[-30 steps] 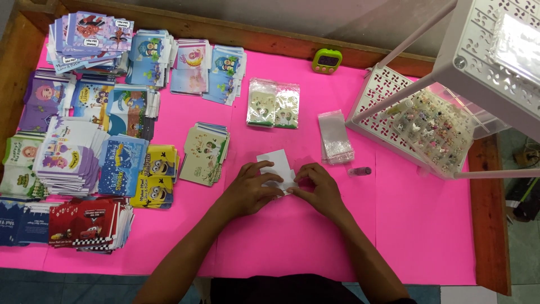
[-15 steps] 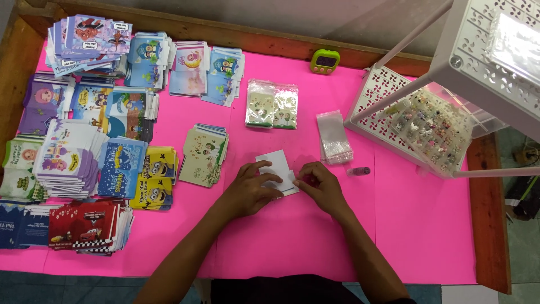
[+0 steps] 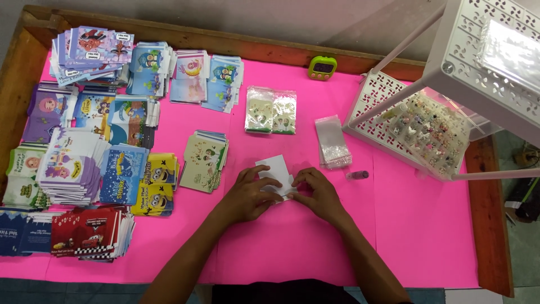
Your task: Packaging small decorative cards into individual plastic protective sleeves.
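A small white paper packet (image 3: 277, 173) lies on the pink table cover (image 3: 427, 225), near the middle of the table, just right of a short stack of pale green cartoon cards (image 3: 203, 161). Both hands are on it. The left hand (image 3: 247, 196) rests palm down with fingers curled, its fingertips pressing the packet's left and lower edge. The right hand (image 3: 319, 192) is likewise curled, its fingertips pinching the packet's lower right corner; the two hands' fingertips nearly meet there, and whether they touch cannot be told. Neither hand is spread flat; both are partly closed on the paper. Just right of the right hand lies a small pink-capped tube (image 3: 358, 175), apart from it. Above that sits a pile of clear plastic sleeves (image 3: 332, 142), and left of the pile two filled clear bags with green-printed contents (image 3: 271, 110). At the far edge stands a small green timer (image 3: 322, 67) against the wooden rim (image 3: 236, 44). A white perforated rack (image 3: 461, 67) occupies the right side, with a clear tray of small trinkets (image 3: 427, 132) on its lower shelf. The left part of the table carries many stacks of coloured cartoon-printed cards (image 3: 95, 146), well apart from the hands.
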